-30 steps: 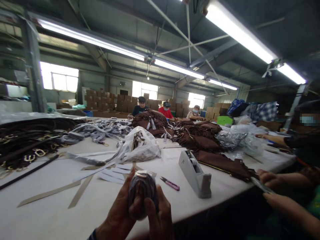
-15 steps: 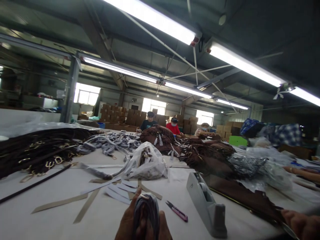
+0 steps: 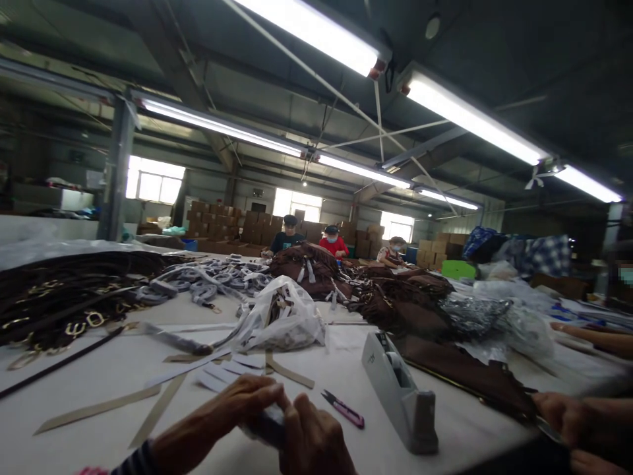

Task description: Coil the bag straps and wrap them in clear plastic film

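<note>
Low in the middle of the head view, both my hands are closed around a coiled strap (image 3: 267,425), dark with a greyish wrapping. My left hand (image 3: 237,406) reaches over it from the left, fingers bent on its top. From the right, my right hand (image 3: 316,435) grips it, fingers curled. Between them the hands hide most of the coil. Pink-handled thread snips (image 3: 343,409) lie just right of my hands, beside a grey tape dispenser (image 3: 400,396). White paper strips (image 3: 222,373) and beige strips (image 3: 99,409) lie on the table to the left.
Dark straps with metal buckles (image 3: 74,297) are heaped at left, grey-wrapped straps (image 3: 212,277) behind. A clear plastic bag (image 3: 287,316) stands mid-table. Brown bags (image 3: 395,297) are piled right of it. A co-worker's hand (image 3: 564,412) holds a brown piece at right. Several people sit across.
My left hand and forearm have come into view across the coil, now mostly covered. The coil has turned and sits slightly lower. The whole view has shifted a little.
</note>
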Action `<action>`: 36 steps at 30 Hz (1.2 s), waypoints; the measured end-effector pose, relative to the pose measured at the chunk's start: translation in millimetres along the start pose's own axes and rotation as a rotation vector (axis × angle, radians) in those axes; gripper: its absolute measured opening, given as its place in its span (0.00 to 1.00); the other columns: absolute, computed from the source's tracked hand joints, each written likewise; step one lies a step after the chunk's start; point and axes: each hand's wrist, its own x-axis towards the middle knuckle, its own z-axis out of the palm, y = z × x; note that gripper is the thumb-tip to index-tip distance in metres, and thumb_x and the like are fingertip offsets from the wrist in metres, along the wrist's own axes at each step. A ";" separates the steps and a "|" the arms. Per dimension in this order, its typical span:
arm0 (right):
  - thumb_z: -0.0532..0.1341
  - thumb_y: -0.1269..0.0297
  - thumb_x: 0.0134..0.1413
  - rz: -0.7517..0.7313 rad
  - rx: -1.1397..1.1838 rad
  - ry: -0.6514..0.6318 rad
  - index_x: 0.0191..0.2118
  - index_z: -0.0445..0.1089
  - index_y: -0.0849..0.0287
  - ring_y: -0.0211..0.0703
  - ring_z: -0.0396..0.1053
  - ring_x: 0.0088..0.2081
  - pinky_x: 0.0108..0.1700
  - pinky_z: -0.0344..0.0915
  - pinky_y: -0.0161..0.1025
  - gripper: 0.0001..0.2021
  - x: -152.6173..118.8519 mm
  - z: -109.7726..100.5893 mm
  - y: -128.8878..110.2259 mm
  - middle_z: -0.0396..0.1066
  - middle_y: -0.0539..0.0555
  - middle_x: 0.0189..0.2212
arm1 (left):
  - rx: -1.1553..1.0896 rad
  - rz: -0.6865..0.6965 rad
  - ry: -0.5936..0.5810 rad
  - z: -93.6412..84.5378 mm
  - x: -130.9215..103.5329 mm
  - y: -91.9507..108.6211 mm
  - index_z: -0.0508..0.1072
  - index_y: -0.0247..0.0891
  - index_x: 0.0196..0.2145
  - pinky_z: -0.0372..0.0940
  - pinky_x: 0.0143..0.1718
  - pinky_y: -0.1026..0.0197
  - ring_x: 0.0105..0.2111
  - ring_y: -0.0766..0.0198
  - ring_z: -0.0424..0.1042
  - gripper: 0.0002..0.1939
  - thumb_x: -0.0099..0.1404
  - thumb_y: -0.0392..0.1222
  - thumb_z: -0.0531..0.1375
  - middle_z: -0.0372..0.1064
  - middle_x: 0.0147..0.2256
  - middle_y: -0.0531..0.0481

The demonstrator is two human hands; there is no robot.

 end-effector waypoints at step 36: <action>0.68 0.65 0.64 0.150 0.635 -0.724 0.45 0.77 0.56 0.40 0.70 0.39 0.39 0.60 0.33 0.05 26.7 -6.8 33.7 0.71 0.50 0.38 | 0.985 0.428 -0.262 -30.7 -6.1 -8.3 0.79 0.46 0.47 0.61 0.51 0.53 0.50 0.50 0.66 0.11 0.67 0.47 0.67 0.75 0.45 0.47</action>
